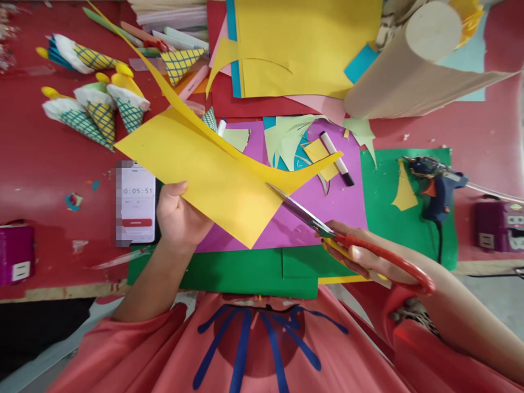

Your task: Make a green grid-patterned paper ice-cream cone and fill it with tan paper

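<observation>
My left hand [180,215] grips a sheet of yellow paper [216,180] by its lower left edge, thumb on top and the other fingers hidden beneath. A long curved strip [196,123] curls up along the sheet's upper side. My right hand [356,254] is closed around the handles of a pair of scissors [305,213], one red and one yellow. Their blades point up and left and meet the yellow paper near its right corner. The sheet is held above a purple sheet [335,218] on the table.
A phone [139,204] showing a timer lies left of my left hand. A glue gun [440,188] rests on green paper at the right. Several decorated paper cones [88,114] lie upper left. A paper roll [409,60] stands upper right, beside stacked yellow sheets [311,43].
</observation>
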Tool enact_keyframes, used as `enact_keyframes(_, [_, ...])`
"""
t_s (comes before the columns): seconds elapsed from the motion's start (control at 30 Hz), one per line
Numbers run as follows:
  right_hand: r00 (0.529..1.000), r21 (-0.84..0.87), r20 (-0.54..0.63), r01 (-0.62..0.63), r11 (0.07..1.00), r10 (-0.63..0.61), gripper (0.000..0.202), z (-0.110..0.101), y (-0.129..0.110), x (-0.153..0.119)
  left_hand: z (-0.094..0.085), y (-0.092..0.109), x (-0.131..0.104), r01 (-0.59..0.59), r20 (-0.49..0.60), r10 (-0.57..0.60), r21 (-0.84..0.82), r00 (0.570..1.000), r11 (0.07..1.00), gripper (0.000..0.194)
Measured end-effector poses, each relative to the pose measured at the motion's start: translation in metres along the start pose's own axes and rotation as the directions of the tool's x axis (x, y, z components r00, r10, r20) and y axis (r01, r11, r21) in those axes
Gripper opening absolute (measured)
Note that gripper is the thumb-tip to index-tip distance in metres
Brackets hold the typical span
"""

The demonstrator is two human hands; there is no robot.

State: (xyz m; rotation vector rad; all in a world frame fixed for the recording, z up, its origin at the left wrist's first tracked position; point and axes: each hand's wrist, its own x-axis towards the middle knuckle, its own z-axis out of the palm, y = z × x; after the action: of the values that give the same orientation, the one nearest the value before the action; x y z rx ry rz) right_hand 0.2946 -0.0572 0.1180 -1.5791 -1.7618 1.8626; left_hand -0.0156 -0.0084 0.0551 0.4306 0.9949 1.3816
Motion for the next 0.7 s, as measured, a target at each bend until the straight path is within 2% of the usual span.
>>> enact_keyframes(0.07, [0.998, -0.010, 0.063, 0.000, 1.000, 0.000, 0.054, -0.003, 0.006, 0.013, 0.000, 0.000, 0.000, 0.002, 0.017, -0.002, -0.001, 1.000, 1.000, 0.038])
enact_keyframes(0.17, [0.996, -0.018, 0.088, 0.008, 1.000, -0.006, 0.053, -0.002, 0.015, 0.024, 0.001, -0.001, 0.000, 0.003, 0.032, -0.003, 0.010, 0.999, 1.000, 0.038])
enact_keyframes(0.4, [0.996, 0.109, 0.073, 0.042, 0.993, -0.050, 0.061, 0.008, 0.022, 0.022, 0.001, -0.001, 0.000, -0.004, 0.034, 0.005, -0.032, 0.999, 0.999, 0.041])
enact_keyframes(0.7, [0.982, 0.118, 0.177, 0.046, 0.992, -0.067, 0.063, 0.009, 0.046, 0.025, -0.007, -0.002, 0.003, 0.016, 0.104, -0.011, -0.048, 0.994, 0.999, 0.038])
